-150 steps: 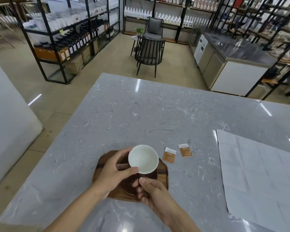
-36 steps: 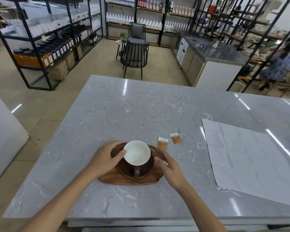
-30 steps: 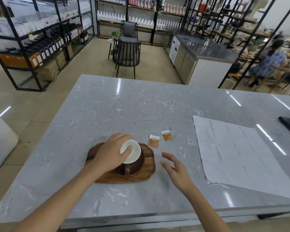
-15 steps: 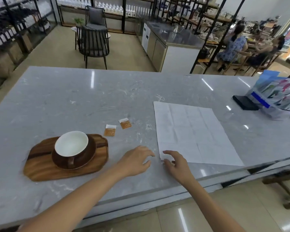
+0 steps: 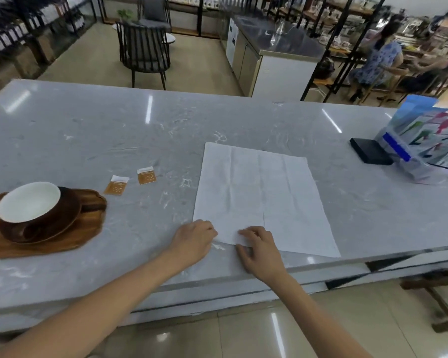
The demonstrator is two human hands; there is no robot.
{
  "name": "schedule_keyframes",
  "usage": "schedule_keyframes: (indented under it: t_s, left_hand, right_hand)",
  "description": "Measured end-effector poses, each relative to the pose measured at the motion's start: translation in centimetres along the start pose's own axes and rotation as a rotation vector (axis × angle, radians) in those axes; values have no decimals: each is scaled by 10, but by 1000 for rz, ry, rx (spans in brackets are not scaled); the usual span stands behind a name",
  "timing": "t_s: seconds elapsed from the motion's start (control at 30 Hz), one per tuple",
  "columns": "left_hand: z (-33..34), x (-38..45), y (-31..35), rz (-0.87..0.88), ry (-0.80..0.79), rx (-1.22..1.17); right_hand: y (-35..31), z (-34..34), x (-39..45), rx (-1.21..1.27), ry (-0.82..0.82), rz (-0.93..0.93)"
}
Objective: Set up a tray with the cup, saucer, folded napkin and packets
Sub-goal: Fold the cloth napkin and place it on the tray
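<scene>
Napkin (image 5: 261, 200) flat, hands (image 5: 228, 241) at near corner

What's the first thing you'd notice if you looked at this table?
A big white napkin lies spread flat in the middle, and the left hand and right hand touch its near corner. Far left, a white cup sits on a brown saucer on a wooden tray, with two orange packets beside it.

Grey marble counter (image 5: 217, 125). Far right on it: flat black box (image 5: 370, 151) just beside clear bag of colourful packs (image 5: 424, 140). Beyond, dark slatted chair (image 5: 143, 54), steel-topped cabinet (image 5: 274, 55), black shelving (image 5: 36, 24) far left, seated people (image 5: 380, 60) far right.
</scene>
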State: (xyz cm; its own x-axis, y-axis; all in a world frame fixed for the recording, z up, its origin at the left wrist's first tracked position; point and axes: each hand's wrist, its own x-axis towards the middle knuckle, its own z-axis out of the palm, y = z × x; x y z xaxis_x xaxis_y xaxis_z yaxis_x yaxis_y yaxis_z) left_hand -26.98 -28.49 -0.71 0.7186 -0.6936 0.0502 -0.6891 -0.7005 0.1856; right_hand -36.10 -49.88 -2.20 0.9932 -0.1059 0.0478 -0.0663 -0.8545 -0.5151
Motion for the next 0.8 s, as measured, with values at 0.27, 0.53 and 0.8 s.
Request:
schedule_keyframes:
  t_s: [0.27,0.53,0.8]
  left_hand:
    - [1,3,3,-161,-69,70]
    - [-14,-37,-21,-293,-175,-9]
    - [-20,-54,-33,-351,-173,-96]
  right_hand:
    - [18,3,15,-39,-21,-218]
    - [46,0,11,-105,32,-369]
    - [69,-19,-1,-165,50,-395]
